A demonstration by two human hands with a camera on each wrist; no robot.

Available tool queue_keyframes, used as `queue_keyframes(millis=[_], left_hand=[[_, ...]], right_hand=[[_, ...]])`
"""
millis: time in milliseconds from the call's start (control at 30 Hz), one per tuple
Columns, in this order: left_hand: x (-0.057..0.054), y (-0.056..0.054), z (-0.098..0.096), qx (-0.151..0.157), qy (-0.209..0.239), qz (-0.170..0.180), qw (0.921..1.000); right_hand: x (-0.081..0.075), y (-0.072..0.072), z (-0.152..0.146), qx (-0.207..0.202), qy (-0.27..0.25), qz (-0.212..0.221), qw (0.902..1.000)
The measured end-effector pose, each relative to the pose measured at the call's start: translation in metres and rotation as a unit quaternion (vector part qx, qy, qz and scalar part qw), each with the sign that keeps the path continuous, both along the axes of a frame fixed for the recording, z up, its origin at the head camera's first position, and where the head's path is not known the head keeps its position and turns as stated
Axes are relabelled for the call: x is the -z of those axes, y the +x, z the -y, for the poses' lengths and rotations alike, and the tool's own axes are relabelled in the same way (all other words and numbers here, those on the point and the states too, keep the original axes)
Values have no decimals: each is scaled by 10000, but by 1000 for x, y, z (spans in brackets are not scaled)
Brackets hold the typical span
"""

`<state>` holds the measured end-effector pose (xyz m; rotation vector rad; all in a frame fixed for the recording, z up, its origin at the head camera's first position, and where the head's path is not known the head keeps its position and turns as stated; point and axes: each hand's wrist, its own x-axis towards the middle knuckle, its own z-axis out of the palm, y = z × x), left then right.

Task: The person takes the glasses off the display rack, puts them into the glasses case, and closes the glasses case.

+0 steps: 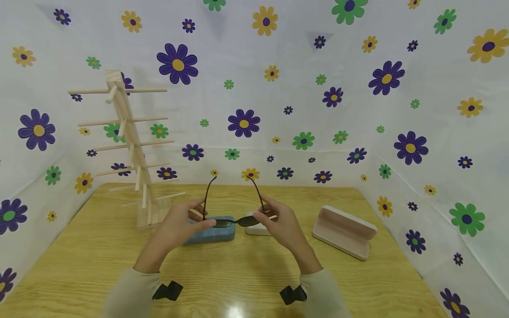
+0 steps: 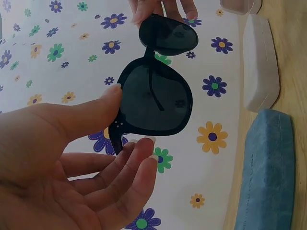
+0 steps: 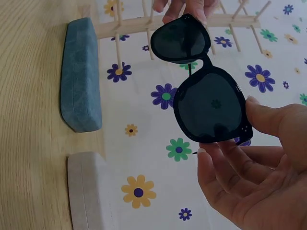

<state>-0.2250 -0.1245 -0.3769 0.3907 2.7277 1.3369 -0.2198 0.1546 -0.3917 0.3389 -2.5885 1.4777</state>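
Note:
Black sunglasses (image 1: 222, 223) with dark lenses are held up over the table between both hands, temples unfolded and pointing away. My left hand (image 1: 179, 225) pinches the left end of the frame, thumb on the front edge and fingers behind. At the other end, my right hand (image 1: 283, 225) grips the frame the same way. In the left wrist view the near lens (image 2: 156, 98) sits just past the thumb. Below and behind the sunglasses lie a closed blue glasses case (image 1: 210, 237) and a closed white case (image 1: 256, 230), both partly hidden by the hands.
An open glasses case (image 1: 342, 234) with a pale pink inside stands on the right of the wooden table (image 1: 238, 278). A wooden rack (image 1: 133, 145) with several pegs rises at the back left. Flower-patterned cloth (image 1: 294, 53) encloses the table's back and sides.

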Motion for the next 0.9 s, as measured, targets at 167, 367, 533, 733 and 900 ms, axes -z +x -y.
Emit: queue_keyframes(millis=[167,367,533,733,900], left_hand=[[3,-1,-16,18,71,-136,9999],[6,0,-25,34,199,-445,9988],[9,1,-28,-155,307,-404,9986],[10,2,-28,-310,301,-474,9979],[10,3,-27,-349,310,-515,9976]], right_hand=[[3,1,-12,132,78,-44,9999],[7,2,-22,-29,103,-190,9998],[10,3,-22,-191,127,-223,9995],[11,4,-22,-235,174,-273,9992],[12,4,-23,-344,269,-371,9984]])
